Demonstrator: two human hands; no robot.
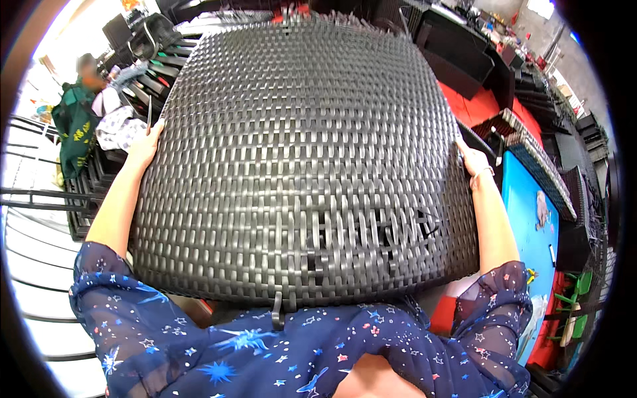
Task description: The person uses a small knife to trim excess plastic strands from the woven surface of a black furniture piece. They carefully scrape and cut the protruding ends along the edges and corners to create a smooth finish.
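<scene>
A large black woven wicker panel fills the middle of the view, its near edge close against my body. My left hand grips its left edge, fingers mostly out of sight. Beside that hand rises a thin, dark, pointed piece; whether it is held I cannot make out. On the opposite edge, my right hand is closed round the rim, fingertips hidden. Toward the near right, the weave has loose, uneven strands with small dark gaps. A short black strip end sticks out at the near edge.
A blue tabletop lies to the right, with a woven piece along its far side. Green-legged stools stand beyond. At left are a person in green, black metal frames and pale cloth.
</scene>
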